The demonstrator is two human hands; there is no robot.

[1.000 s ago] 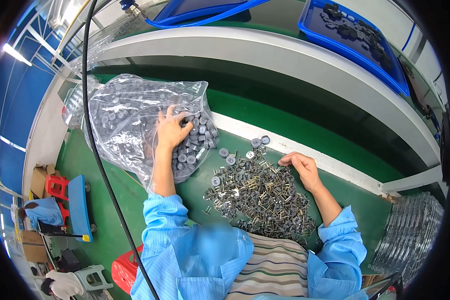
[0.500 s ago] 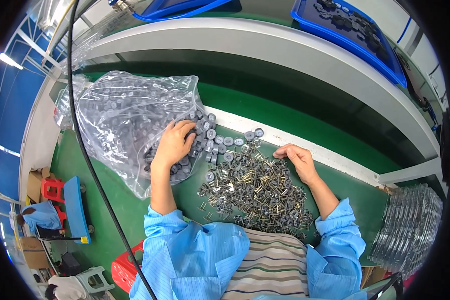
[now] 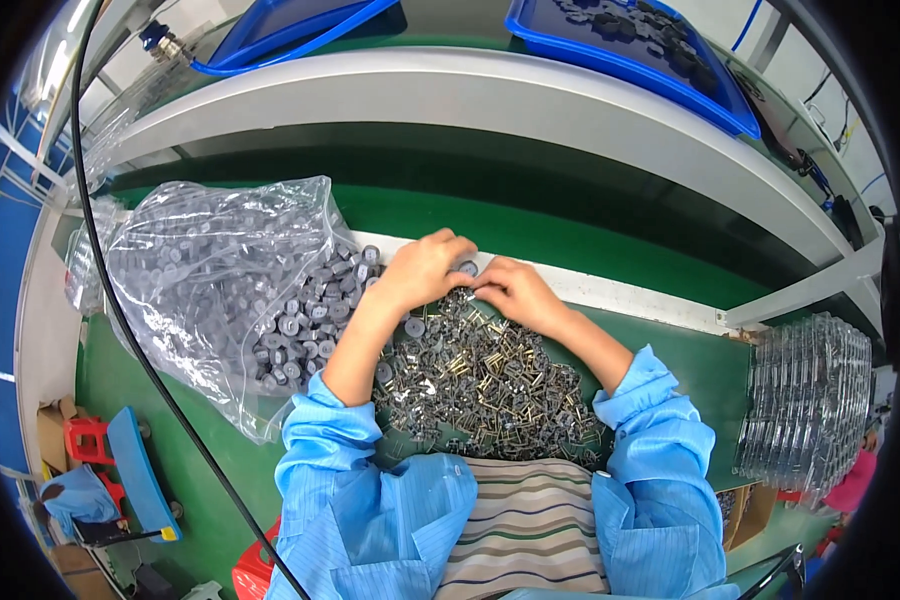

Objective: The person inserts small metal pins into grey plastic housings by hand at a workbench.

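Both the left hand and the right hand are at the far end of a loose pile of pinned parts on the green tabletop, fingertips close together. Their fingers are bent inward as if pinching, but what they grip, if anything, is hidden. A grey round piece shows between the hands; I cannot tell whether it is held or lies just behind them. It looks light, stiff and fairly smooth, so a thumb-and-finger hold across its rim should suit it. The pinned parts look light too, but their thin brass-coloured prongs may bend or snag on neighbours; the dark body seems the safer place to take hold. More grey caps lie at the mouth of a clear plastic bag left of the pile; its film looks soft and slippery, and its load probably makes it heavy.
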